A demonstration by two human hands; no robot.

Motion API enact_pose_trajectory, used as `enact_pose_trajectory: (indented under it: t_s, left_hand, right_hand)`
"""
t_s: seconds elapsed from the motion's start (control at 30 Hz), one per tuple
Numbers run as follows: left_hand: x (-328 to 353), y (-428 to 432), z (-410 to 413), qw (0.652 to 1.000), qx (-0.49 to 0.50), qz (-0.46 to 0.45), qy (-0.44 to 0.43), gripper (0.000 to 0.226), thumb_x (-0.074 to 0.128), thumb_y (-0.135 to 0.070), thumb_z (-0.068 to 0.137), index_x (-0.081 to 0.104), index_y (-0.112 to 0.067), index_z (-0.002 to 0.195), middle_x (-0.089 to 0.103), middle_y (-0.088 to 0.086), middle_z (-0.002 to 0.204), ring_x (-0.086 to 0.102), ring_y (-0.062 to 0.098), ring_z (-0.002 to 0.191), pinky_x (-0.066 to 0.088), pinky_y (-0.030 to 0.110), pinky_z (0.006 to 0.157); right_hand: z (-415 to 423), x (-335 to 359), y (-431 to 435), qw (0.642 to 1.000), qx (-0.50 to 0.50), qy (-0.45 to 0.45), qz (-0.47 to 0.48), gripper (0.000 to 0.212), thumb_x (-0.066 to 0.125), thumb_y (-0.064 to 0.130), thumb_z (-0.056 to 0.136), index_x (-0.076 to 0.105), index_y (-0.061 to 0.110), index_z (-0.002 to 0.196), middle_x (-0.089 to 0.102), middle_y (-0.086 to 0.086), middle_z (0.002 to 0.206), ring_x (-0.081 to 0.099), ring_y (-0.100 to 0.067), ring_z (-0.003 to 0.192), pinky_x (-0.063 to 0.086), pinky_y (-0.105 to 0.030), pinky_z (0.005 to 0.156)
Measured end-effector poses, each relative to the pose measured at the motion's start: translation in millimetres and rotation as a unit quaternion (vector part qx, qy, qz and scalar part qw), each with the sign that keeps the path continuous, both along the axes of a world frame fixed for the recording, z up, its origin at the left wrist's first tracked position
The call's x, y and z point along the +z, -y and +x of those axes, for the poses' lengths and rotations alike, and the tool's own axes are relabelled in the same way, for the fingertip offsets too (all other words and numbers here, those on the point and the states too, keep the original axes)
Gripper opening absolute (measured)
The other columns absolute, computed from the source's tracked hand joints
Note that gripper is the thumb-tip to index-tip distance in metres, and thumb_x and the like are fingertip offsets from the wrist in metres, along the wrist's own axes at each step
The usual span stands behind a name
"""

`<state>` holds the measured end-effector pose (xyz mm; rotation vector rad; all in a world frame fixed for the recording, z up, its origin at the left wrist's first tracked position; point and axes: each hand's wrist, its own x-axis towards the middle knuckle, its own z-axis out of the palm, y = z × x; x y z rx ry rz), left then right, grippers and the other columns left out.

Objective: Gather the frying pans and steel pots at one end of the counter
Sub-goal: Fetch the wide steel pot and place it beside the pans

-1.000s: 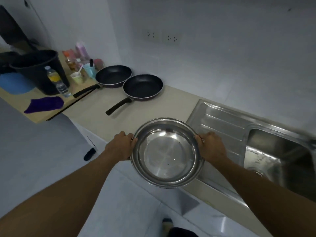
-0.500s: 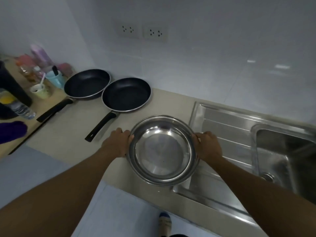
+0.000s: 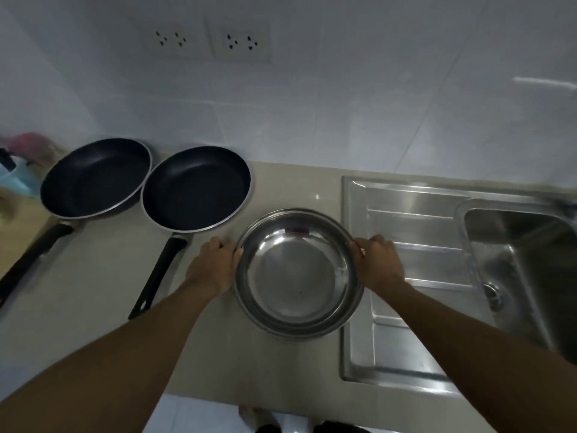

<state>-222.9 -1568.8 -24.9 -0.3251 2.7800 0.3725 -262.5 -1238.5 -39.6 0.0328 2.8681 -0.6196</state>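
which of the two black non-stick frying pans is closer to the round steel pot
The right-hand black frying pan, its handle pointing toward the left hand. It lies next to the steel pot; the other black pan sits farther left.

No legible text, brand, number or sign anywhere in frame. Steel pot (image 3: 296, 273), centre: small reddish mark near the far inner rim, too blurred to read. Two black frying pans (image 3: 196, 187), left: unmarked. Wall sockets (image 3: 240, 42), upper centre: plain plates, no lettering discernible.
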Motion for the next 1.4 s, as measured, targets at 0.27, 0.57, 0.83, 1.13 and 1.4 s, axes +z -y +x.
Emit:
enact_pose_trajectory:
  t_s: [0.27, 0.57, 0.83, 1.13, 1.4]
  left_hand:
    - [-17, 20, -30, 0.998, -0.042, 0.024, -0.038, 0.038, 0.037, -0.04, 0.104, 0.059, -0.009, 0.108, 0.051, 0.019, 0.125, 0.048, 0.036, 0.12, 0.043, 0.047, 0.098]
    - [-18, 9, -24, 0.98, -0.115, 0.064, -0.152, 0.07, 0.043, -0.045, 0.1, 0.022, -0.009, 0.157, 0.023, 0.009, 0.163, 0.024, 0.026, 0.149, 0.024, 0.044, 0.121]
    - [-42, 1, -19, 0.974, -0.163, -0.015, -0.154, 0.078, 0.031, -0.051, 0.101, 0.006, -0.006, 0.159, 0.003, 0.01, 0.168, 0.011, 0.021, 0.153, 0.012, 0.037, 0.124]
    - [-38, -12, -95, 0.977, -0.159, -0.063, -0.126, 0.071, 0.022, -0.049, 0.105, 0.006, -0.005, 0.159, 0.005, 0.009, 0.168, 0.008, 0.023, 0.154, 0.01, 0.039, 0.124]
    - [-40, -14, -155, 0.979, -0.162, -0.042, -0.114, 0.071, 0.013, -0.051, 0.104, -0.002, -0.01, 0.159, -0.004, 0.005, 0.169, -0.001, 0.018, 0.155, 0.004, 0.038, 0.125]
  right_hand:
    - [-2, -6, 23, 0.997, -0.067, -0.022, 0.02, 0.041, 0.039, 0.047, 0.106, 0.07, 0.024, 0.121, 0.058, -0.011, 0.119, 0.049, -0.031, 0.118, 0.048, -0.043, 0.091]
    - [25, -18, 41, 0.995, -0.018, -0.075, 0.067, 0.074, 0.034, 0.063, 0.101, 0.028, 0.015, 0.158, 0.025, -0.013, 0.167, 0.015, -0.032, 0.156, 0.012, -0.05, 0.127]
    - [13, -29, 43, 0.991, 0.014, -0.083, 0.102, 0.084, 0.009, 0.067, 0.099, 0.012, 0.013, 0.163, 0.013, -0.008, 0.171, 0.004, -0.026, 0.158, 0.001, -0.046, 0.128]
    - [-57, -28, 36, 0.99, 0.009, -0.085, 0.108, 0.074, 0.015, 0.058, 0.104, 0.012, 0.014, 0.163, 0.016, -0.009, 0.171, 0.007, -0.027, 0.158, 0.002, -0.047, 0.128]
    - [-112, -23, 33, 0.99, 0.007, -0.087, 0.114, 0.07, 0.02, 0.054, 0.106, 0.014, 0.014, 0.163, 0.018, -0.008, 0.17, 0.007, -0.028, 0.158, 0.002, -0.047, 0.128]
